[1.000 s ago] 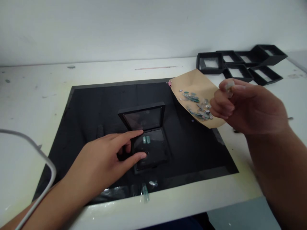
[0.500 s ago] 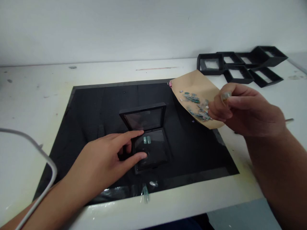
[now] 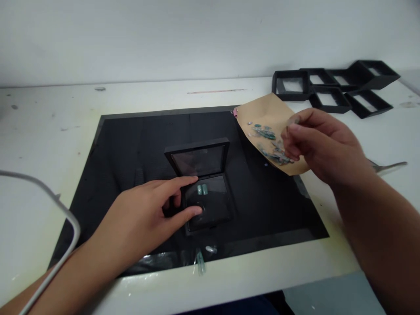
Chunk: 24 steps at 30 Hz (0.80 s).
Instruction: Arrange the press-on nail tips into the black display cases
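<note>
On the black mat [image 3: 138, 144], our left hand [image 3: 142, 210] spreads thumb and forefinger across the open case [image 3: 215, 208], while to the right our right hand [image 3: 323, 142] pinches a small piece [image 3: 295, 120] that a loose hold could drop onto the brown paper [image 3: 264, 109].

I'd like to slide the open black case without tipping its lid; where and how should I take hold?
Probably pinch the right edge of the base, coming from the right: the base lies flat and that side is exposed, while the left hand covers part of the left edge. I'd avoid the lid, tilted up at the back.
</note>
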Available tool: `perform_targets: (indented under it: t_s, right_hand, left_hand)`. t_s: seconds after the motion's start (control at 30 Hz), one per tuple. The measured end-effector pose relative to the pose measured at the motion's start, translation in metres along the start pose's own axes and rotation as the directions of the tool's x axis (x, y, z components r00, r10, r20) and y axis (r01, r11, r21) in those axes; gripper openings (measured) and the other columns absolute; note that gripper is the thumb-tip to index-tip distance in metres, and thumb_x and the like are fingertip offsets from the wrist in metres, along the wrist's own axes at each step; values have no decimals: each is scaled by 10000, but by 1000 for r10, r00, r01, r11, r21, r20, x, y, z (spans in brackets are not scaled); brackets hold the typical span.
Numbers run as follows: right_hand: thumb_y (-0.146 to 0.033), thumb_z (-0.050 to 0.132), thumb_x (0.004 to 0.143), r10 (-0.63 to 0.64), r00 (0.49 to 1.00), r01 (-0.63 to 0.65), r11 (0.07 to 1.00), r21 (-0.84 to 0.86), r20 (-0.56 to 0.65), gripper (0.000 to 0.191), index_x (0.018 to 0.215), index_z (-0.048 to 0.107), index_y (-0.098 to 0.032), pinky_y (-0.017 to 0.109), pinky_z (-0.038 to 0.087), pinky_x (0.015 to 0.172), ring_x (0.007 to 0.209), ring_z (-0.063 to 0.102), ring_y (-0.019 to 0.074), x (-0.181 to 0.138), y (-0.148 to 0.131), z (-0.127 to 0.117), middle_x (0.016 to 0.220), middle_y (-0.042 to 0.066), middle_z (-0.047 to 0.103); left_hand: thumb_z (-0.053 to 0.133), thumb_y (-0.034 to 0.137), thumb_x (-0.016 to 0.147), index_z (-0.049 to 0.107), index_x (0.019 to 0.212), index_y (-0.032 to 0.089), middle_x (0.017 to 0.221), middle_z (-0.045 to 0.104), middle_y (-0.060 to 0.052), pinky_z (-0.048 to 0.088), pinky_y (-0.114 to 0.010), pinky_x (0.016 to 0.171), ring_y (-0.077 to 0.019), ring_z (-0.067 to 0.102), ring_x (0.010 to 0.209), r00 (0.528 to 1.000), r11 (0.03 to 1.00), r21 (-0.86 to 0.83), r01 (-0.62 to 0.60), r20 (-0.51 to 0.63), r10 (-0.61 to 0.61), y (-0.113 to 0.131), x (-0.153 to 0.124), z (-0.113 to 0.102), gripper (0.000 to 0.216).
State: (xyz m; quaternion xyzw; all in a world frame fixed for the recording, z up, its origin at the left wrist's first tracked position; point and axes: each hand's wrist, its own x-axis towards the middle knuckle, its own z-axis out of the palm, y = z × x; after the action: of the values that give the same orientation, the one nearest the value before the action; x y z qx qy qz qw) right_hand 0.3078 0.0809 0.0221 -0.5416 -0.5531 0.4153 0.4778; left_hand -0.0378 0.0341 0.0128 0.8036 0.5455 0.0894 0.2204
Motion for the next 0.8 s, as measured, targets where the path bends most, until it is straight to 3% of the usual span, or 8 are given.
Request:
perform_targets:
  t_s: [0.17,0.37,0.5,0.57,0.7,0.8]
  right_hand:
    - [-334,654,1026,-127,967,58,954,-295,-219,243,803,629,-239,332,370,571,588,484,127,1,11,5,712,-5,594]
    - [-350,849,846,-117,959,-48,833,-551,-260,207,734,749,-208,336,376,578,595,539,146,3,9,-7,644,14,655]
    - [-352,829,847,-234,920,-9,788,-615,-313,157,812,802,-201,343,405,586,608,580,144,2,3,-10,709,32,711]
    - [-348,825,850,-273,927,94,834,-544,-259,154,795,786,-210,345,390,577,588,546,135,-5,-2,-1,688,21,684]
    - [-323,820,892,-269,960,248,946,-211,-76,150,773,737,-286,361,392,565,577,521,153,-32,-19,32,665,-12,632]
    - [-343,775,949,-223,953,245,965,-89,204,158,798,733,-321,345,392,526,585,543,157,-49,-25,54,708,-12,669]
  left_hand:
    - [680,680,936,711,1388,403,841,712,40,452,-238,538,-124,615,575,999,1000,0,18,35,-18,2,1,-1,531]
    - [691,662,942,702,1396,405,846,712,44,437,-247,550,-116,587,557,999,1000,9,15,51,-15,4,3,0,522]
    - [718,627,934,710,1377,409,840,708,52,432,-247,565,-121,596,580,998,1000,11,21,58,-22,6,3,-2,494]
    - [723,622,933,707,1377,408,839,704,56,429,-248,568,-118,594,579,998,1000,6,26,60,-26,7,3,-2,494]
    - [737,623,930,697,1380,418,827,689,69,421,-248,565,-114,592,576,997,999,1,38,64,-38,8,3,-3,496]
    - [758,613,923,690,1386,426,836,690,74,428,-252,583,-120,615,613,996,999,3,41,76,-41,7,3,-2,504]
